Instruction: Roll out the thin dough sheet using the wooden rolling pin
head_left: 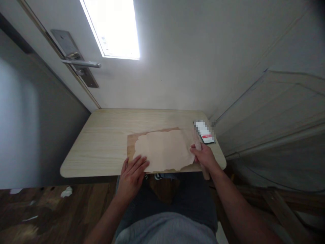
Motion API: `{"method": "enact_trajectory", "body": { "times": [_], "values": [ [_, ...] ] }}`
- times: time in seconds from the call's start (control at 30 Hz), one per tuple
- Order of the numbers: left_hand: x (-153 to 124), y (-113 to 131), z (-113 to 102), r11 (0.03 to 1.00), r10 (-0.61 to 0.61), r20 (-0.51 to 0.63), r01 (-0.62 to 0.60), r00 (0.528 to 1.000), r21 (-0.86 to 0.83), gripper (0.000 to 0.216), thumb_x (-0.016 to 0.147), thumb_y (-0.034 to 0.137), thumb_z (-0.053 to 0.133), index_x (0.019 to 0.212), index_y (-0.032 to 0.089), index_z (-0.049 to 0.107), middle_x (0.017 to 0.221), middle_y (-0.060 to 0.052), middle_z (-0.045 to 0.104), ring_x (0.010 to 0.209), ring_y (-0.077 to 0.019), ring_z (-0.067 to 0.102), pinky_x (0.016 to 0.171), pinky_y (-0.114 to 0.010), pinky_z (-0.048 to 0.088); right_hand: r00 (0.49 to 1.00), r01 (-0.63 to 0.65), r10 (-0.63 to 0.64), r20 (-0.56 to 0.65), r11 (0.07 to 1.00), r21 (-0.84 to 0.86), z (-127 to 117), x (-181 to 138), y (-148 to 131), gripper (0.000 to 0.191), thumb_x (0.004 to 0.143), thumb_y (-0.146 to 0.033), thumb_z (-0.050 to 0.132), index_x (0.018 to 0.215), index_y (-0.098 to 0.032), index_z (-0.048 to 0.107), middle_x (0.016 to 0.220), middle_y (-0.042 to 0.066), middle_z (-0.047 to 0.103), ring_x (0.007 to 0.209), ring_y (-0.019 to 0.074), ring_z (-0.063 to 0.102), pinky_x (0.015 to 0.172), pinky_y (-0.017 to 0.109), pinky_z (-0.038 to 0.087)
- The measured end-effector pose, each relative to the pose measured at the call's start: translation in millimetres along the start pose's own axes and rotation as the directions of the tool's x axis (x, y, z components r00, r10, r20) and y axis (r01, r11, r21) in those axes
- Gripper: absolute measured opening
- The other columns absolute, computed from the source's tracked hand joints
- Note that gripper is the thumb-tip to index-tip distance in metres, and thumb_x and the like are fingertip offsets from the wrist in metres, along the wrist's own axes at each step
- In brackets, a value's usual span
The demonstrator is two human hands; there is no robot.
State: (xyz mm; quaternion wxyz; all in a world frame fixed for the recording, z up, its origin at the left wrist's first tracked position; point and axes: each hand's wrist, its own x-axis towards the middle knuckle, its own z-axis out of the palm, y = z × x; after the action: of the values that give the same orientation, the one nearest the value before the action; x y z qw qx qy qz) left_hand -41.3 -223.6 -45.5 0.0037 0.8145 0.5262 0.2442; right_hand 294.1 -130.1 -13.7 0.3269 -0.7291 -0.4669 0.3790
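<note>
A thin, pale sheet of rolled dough (164, 149) with an uneven edge lies on a brown board or mat (130, 144), which shows along the left and back edges. My left hand (133, 173) rests flat on the near left corner of the dough, fingers stretched out. At the right edge, my right hand (205, 156) is closed around a wooden rolling pin (205, 173), which points away from me across the dough's right side. Its thumb and forefinger are close to the dough's edge; whether they pinch it I cannot tell.
All of this is on a light wooden table (101, 142) with rounded corners. A phone (207, 137) with a lit screen lies at the back right. Behind the table is a white door with a metal handle (81, 63) and a bright window (114, 30). Crumpled paper (66, 192) lies on the floor.
</note>
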Motion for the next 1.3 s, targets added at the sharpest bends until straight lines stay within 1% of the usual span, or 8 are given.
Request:
{"method": "enact_trajectory", "body": {
  "times": [0.23, 0.33, 0.47, 0.63, 0.8, 0.9, 1.13, 1.3],
  "values": [
    [9, -30, -13, 0.997, -0.059, 0.007, 0.059, 0.998, 0.054, 0.037, 0.094, 0.019, 0.048, 0.127, 0.028, 0.062, 0.136, -0.005, 0.063, 0.133, -0.0263, 0.052, 0.116, -0.056, 0.023, 0.999, 0.036, -0.037, 0.010, 0.993, 0.113, 14, -3, -15, 0.029, 0.067, -0.039, 0.069, 0.087, -0.019, 0.062, 0.054, -0.005, 0.055, 0.041, 0.0126, 0.050, 0.039, 0.025, 0.040],
    [10, -35, -16, 0.996, -0.078, -0.001, 0.078, 0.997, 0.052, 0.037, 0.094, 0.019, 0.049, 0.127, 0.029, 0.063, 0.135, -0.005, 0.064, 0.132, -0.0267, 0.052, 0.116, -0.056, 0.024, 0.999, 0.045, -0.044, -0.013, 0.992, 0.115, 15, -6, -22, 0.030, 0.068, -0.040, 0.069, 0.088, -0.019, 0.062, 0.054, -0.006, 0.055, 0.040, 0.0120, 0.049, 0.040, 0.024, 0.041],
    [5, -21, -10, 0.996, -0.077, 0.009, 0.077, 0.997, 0.038, 0.038, 0.094, 0.019, 0.048, 0.129, 0.028, 0.061, 0.139, -0.006, 0.061, 0.134, -0.0265, 0.050, 0.116, -0.056, 0.025, 0.997, 0.055, -0.050, -0.059, 0.995, 0.081, 10, -6, -22, 0.030, 0.069, -0.041, 0.069, 0.089, -0.019, 0.063, 0.052, -0.006, 0.054, 0.040, 0.0121, 0.050, 0.041, 0.024, 0.040],
    [1, 0, -2, 0.990, -0.136, -0.022, 0.137, 0.990, 0.042, 0.040, 0.095, 0.018, 0.048, 0.132, 0.028, 0.058, 0.143, -0.008, 0.057, 0.137, -0.0277, 0.047, 0.116, -0.060, 0.022, 0.994, 0.062, -0.057, -0.094, 0.997, 0.051, 2, -1, -13, 0.032, 0.068, -0.041, 0.070, 0.090, -0.018, 0.065, 0.052, -0.006, 0.055, 0.039, 0.0121, 0.050, 0.041, 0.024, 0.040],
    [6, 6, -5, 0.992, -0.115, 0.025, 0.114, 0.993, 0.045, 0.038, 0.096, 0.020, 0.047, 0.130, 0.030, 0.060, 0.140, -0.006, 0.059, 0.136, -0.0273, 0.049, 0.117, -0.062, 0.016, 0.990, 0.016, -0.012, -0.144, 0.999, 0.028, -5, -5, -3, 0.033, 0.069, -0.041, 0.070, 0.091, -0.018, 0.066, 0.050, -0.005, 0.055, 0.040, 0.0136, 0.053, 0.042, 0.025, 0.042],
    [8, 4, -7, 0.993, -0.112, 0.037, 0.110, 0.993, 0.044, 0.039, 0.096, 0.021, 0.047, 0.131, 0.031, 0.060, 0.141, -0.007, 0.059, 0.136, -0.0271, 0.049, 0.118, -0.062, 0.014, 0.990, 0.008, -0.006, -0.137, 1.000, 0.010, -7, -10, 4, 0.033, 0.069, -0.042, 0.070, 0.092, -0.019, 0.066, 0.049, -0.005, 0.055, 0.040, 0.0145, 0.054, 0.043, 0.026, 0.042],
    [14, -15, -10, 0.999, -0.034, 0.090, 0.034, 0.995, 0.012, 0.042, 0.095, 0.023, 0.047, 0.135, 0.031, 0.057, 0.144, -0.006, 0.056, 0.139, -0.0262, 0.045, 0.119, -0.059, 0.015, 0.988, -0.036, 0.040, -0.146, 0.999, 0.029, -10, -14, 10, 0.034, 0.066, -0.044, 0.071, 0.089, -0.020, 0.065, 0.048, -0.006, 0.055, 0.040, 0.0159, 0.054, 0.043, 0.027, 0.043],
    [19, -33, -12, 0.995, -0.098, 0.090, 0.095, 0.991, 0.034, 0.050, 0.097, 0.028, 0.043, 0.147, 0.031, 0.045, 0.151, -0.006, 0.048, 0.143, -0.0251, 0.039, 0.121, -0.054, 0.013, 0.978, -0.047, 0.060, -0.200, 0.997, 0.067, -11, -21, 12, 0.035, 0.066, -0.044, 0.072, 0.089, -0.019, 0.065, 0.048, -0.005, 0.056, 0.041, 0.0168, 0.056, 0.044, 0.027, 0.044]
  ]
}}
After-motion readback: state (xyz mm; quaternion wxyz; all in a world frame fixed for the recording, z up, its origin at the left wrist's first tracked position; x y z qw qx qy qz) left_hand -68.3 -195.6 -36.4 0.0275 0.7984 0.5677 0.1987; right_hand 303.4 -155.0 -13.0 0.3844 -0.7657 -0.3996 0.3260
